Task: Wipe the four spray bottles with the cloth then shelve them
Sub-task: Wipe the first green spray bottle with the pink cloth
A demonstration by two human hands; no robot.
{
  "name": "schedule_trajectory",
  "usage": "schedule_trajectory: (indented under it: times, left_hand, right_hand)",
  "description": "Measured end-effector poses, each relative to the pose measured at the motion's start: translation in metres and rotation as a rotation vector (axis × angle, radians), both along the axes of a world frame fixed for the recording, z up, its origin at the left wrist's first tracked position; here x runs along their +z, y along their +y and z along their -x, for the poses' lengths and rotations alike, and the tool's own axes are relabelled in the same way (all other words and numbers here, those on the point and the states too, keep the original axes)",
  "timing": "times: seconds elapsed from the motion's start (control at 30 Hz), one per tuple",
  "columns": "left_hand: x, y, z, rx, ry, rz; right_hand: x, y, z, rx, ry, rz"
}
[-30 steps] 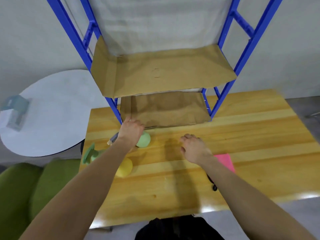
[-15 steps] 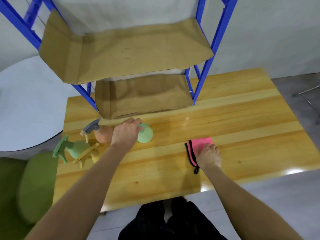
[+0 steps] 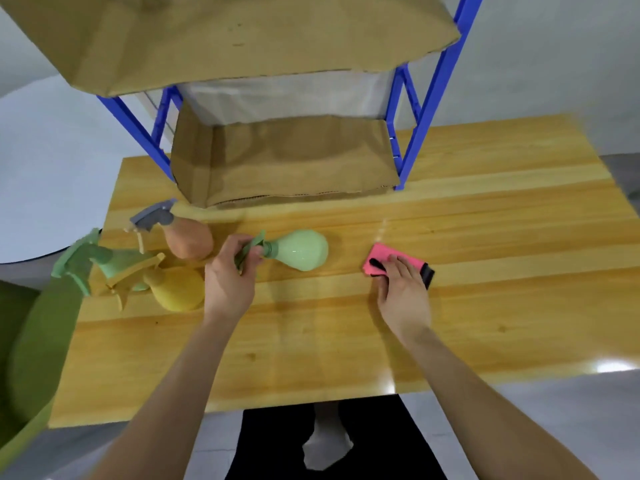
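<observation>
Our left hand (image 3: 230, 275) is curled round the trigger head and neck of the pale green bottle (image 3: 301, 249). The bottle lies on its side on the wooden table (image 3: 485, 237), with its round belly pointing toward our right hand (image 3: 401, 289). That hand lies on the pink cloth (image 3: 384, 259) with its fingers fairly straight, pressing it to the wood; we cannot tell whether the thumb has caught an edge. The orange bottle (image 3: 190, 237), the yellow bottle (image 3: 180, 287) and the teal bottle (image 3: 114, 261) huddle together at the left end of the table, near our left hand, with their trigger heads tangled close. The bottle in our grip looks like smooth, glossy plastic, and we judge it stiff, light and probably slippery across the belly. Being round, it would likely roll if we let it go on its side. The narrow neck just under the trigger seems the surest hold, since it leaves the whole belly free for wiping. The trigger lever itself looks thin, and we would not lever against it. The cloth is soft and limp, so we would bunch it in our palm instead of lifting it by a corner. The cardboard-lined shelf (image 3: 284, 161) stands at the far side of the table.
</observation>
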State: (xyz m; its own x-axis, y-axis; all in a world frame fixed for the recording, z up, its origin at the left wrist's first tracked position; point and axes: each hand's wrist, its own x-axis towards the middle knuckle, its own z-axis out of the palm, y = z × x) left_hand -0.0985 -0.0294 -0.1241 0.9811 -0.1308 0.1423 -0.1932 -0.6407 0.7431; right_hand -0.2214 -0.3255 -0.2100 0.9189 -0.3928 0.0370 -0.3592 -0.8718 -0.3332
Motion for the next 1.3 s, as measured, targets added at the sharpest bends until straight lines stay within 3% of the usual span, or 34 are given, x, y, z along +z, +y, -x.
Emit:
schedule_trajectory:
  times: [0.23, 0.4, 0.57, 0.67, 0.83, 0.9, 0.97, 1.1, 1.23, 1.3]
  left_hand:
    - [-0.030, -0.012, -0.012, -0.099, -0.080, 0.136]
    - [-0.041, -0.007, 0.006, -0.216, -0.165, 0.210]
    - [-0.053, 0.011, 0.040, -0.270, -0.295, 0.189]
    - [-0.056, 0.028, 0.066, -0.273, -0.305, 0.212]
    - [-0.057, 0.039, 0.092, -0.257, -0.359, 0.206]
    - [-0.061, 0.043, 0.096, -0.228, -0.357, 0.215]
    - [-0.065, 0.048, 0.100, -0.206, -0.351, 0.217]
    - [-0.072, 0.051, 0.100, -0.158, -0.363, 0.221]
    - [-0.075, 0.045, 0.099, -0.146, -0.375, 0.213]
    - [-0.077, 0.048, 0.098, -0.141, -0.361, 0.227]
  right_hand:
    - [0.033, -0.011, -0.034, -0.168, -0.348, -0.305]
    - [0.058, 0.018, -0.041, 0.131, -0.539, -0.480]
    - [0.036, 0.061, -0.007, 0.582, -0.319, -0.308]
    - [0.037, 0.080, 0.014, 0.523, -0.354, -0.322]
    - [0.022, 0.125, 0.013, 0.504, -0.417, 0.091]
    - [0.016, 0.131, 0.009, 0.511, -0.460, 0.132]
    - [0.012, 0.127, 0.007, 0.527, -0.501, 0.059]
    - [0.017, 0.113, -0.002, 0.292, -0.521, -0.391]
    - [0.030, 0.154, -0.002, 0.415, -0.560, -0.021]
    - [0.022, 0.157, 0.001, 0.531, -0.582, 0.011]
